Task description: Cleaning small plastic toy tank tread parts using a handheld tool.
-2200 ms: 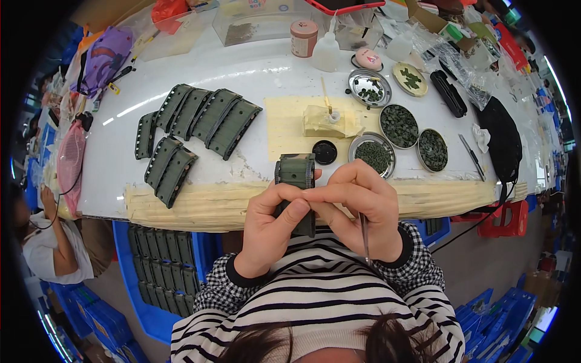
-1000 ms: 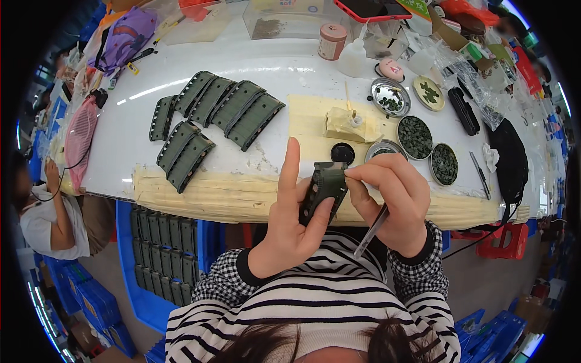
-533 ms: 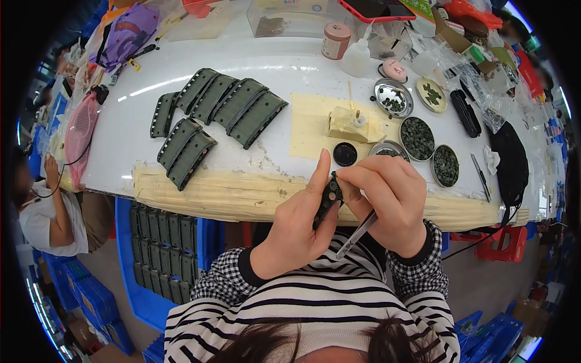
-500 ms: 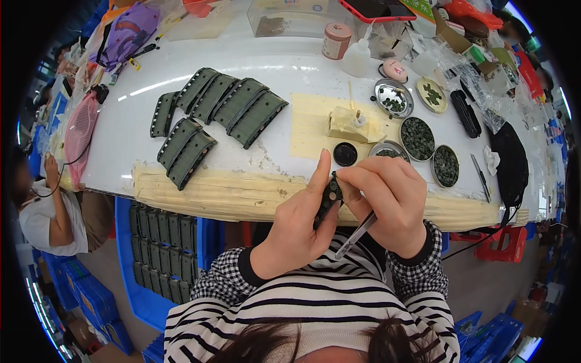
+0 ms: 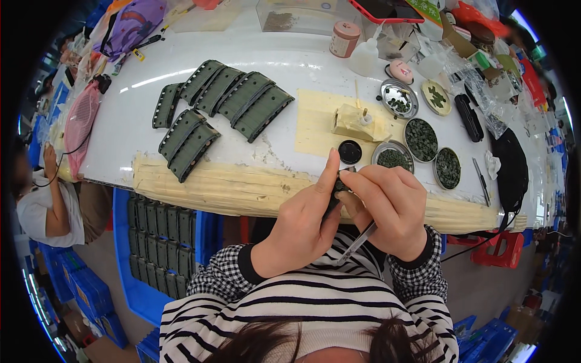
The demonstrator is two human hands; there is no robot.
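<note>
1. The left hand [image 5: 298, 225] grips a small dark green piece [image 5: 341, 186] between thumb and fingers, its index finger pointing up; the fingers cover most of the piece's shape.
2. The right hand [image 5: 392, 209] is closed, its fingertips pinched at the piece's upper end, with slim, flat metal tweezers [image 5: 357, 242] held in the same grip and slanting down toward the striped knit top [image 5: 290, 296].
3. The piece is held in front of the worktop's near edge, which is padded with wrinkled, layered cream tape [image 5: 242, 189].
4. On the smooth, glossy white worktop [image 5: 130, 142], to the left, lie curved, ribbed green panels [image 5: 260, 107] with dark, studded edges, several side by side.
5. A block [image 5: 360, 123] wrapped in creased cream tape sits on a pale yellow sheet [image 5: 311, 130], near a round, shallow black cap [image 5: 350, 152].
6. Round containers to the right hold rough dark green flakes [image 5: 420, 140]; one holds finer crumbs [image 5: 393, 158].
7. Behind stand a soft-looking translucent squeeze bottle [image 5: 364, 58] and a pink cylindrical canister [image 5: 344, 39].
8. Below, a blue bin [image 5: 121, 242] carries rows of similar green panels.
</note>
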